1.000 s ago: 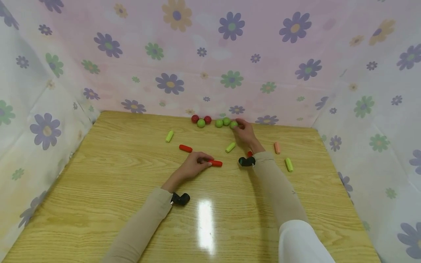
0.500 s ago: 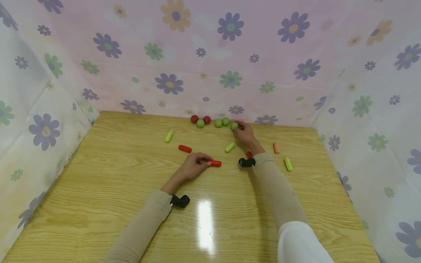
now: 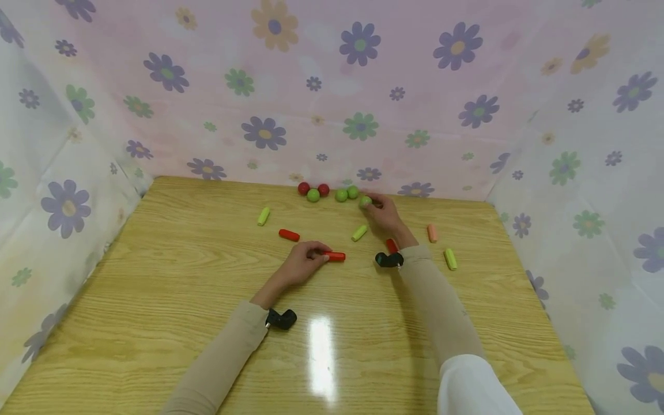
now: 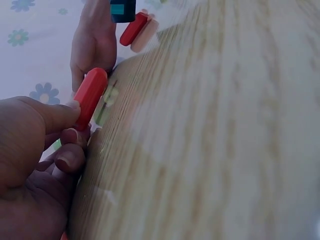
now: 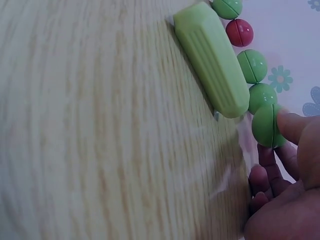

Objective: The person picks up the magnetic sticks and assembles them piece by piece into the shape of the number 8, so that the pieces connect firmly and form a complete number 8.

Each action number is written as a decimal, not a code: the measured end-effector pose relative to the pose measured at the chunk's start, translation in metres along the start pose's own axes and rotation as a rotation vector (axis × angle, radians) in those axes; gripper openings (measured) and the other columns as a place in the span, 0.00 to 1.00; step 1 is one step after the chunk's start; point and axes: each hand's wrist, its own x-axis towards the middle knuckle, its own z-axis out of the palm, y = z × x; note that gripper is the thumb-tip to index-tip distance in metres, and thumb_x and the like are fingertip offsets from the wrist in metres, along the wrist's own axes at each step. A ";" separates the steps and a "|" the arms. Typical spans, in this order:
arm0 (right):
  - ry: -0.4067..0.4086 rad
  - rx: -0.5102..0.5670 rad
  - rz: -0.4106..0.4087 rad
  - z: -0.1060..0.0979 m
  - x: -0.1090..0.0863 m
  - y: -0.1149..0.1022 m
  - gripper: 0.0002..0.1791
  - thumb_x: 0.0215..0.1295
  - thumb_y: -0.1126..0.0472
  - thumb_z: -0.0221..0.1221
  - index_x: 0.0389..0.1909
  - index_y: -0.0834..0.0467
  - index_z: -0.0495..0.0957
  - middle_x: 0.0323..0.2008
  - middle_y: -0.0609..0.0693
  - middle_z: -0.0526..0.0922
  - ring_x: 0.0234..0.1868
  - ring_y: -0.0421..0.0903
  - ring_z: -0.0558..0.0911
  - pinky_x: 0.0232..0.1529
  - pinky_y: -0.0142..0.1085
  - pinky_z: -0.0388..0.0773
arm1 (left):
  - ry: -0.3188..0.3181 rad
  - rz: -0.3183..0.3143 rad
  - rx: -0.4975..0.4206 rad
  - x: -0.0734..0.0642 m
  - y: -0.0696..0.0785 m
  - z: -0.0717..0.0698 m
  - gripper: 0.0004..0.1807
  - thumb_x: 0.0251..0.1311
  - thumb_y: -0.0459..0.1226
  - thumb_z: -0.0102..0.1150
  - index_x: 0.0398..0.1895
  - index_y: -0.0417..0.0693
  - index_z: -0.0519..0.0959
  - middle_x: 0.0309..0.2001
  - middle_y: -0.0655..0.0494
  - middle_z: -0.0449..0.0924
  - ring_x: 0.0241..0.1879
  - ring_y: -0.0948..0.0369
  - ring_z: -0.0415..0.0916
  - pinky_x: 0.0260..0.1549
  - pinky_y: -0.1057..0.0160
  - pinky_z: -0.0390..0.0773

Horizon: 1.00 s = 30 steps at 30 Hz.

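Note:
My left hand (image 3: 301, 264) pinches one end of a small red stick (image 3: 337, 256) with rounded ends, just left of the table's middle. In the left wrist view, thumb and fingertips grip the red stick (image 4: 91, 95), its far end sticking out. At the back of the table my right hand (image 3: 386, 214) holds a green ball (image 3: 365, 202) between thumb and fingers. The right wrist view shows a seam round this green ball (image 5: 265, 125). Two more green balls (image 3: 341, 195) lie just left of it. Nearest below is a ridged yellow-green stick (image 3: 359, 233).
Farther left, two red balls (image 3: 303, 188) cluster with another green ball (image 3: 313, 196). Other sticks lie about: red (image 3: 289, 235), yellow-green (image 3: 263, 216), orange (image 3: 433, 233), yellow-green (image 3: 450, 259). A red stick (image 3: 391, 246) is partly hidden by the right wrist camera (image 3: 389, 260). Flowered cloth (image 3: 321, 115) hangs behind.
My right hand has drawn its green ball slightly toward the front, apart from the two green balls beside it. My left hand keeps its pinch on the red stick, nearly still.

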 end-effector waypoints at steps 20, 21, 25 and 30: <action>-0.006 0.096 -0.022 -0.014 -0.024 -0.006 0.25 0.80 0.65 0.48 0.73 0.69 0.63 0.68 0.70 0.66 0.68 0.66 0.69 0.68 0.56 0.67 | -0.001 -0.017 -0.094 -0.014 -0.004 -0.002 0.11 0.73 0.36 0.59 0.53 0.43 0.83 0.48 0.50 0.85 0.41 0.61 0.81 0.44 0.61 0.79; 0.005 0.095 -0.030 -0.014 -0.024 -0.003 0.25 0.80 0.65 0.48 0.73 0.69 0.63 0.68 0.70 0.66 0.68 0.67 0.70 0.68 0.56 0.68 | -0.001 -0.017 -0.098 -0.016 -0.004 -0.002 0.11 0.73 0.36 0.59 0.53 0.43 0.83 0.48 0.50 0.85 0.42 0.61 0.81 0.44 0.62 0.79; 0.027 0.117 -0.036 -0.018 -0.029 -0.001 0.25 0.79 0.66 0.50 0.72 0.69 0.64 0.67 0.69 0.65 0.66 0.67 0.72 0.65 0.56 0.71 | -0.005 -0.001 -0.115 -0.021 -0.004 -0.005 0.11 0.72 0.34 0.59 0.53 0.42 0.83 0.48 0.49 0.85 0.43 0.59 0.83 0.45 0.63 0.80; 0.052 0.125 -0.064 -0.019 -0.036 -0.002 0.25 0.77 0.66 0.54 0.72 0.68 0.66 0.66 0.68 0.67 0.63 0.66 0.75 0.62 0.56 0.73 | -0.025 -0.024 -0.132 -0.025 -0.002 -0.008 0.12 0.71 0.34 0.61 0.53 0.42 0.84 0.49 0.49 0.86 0.45 0.59 0.83 0.46 0.63 0.80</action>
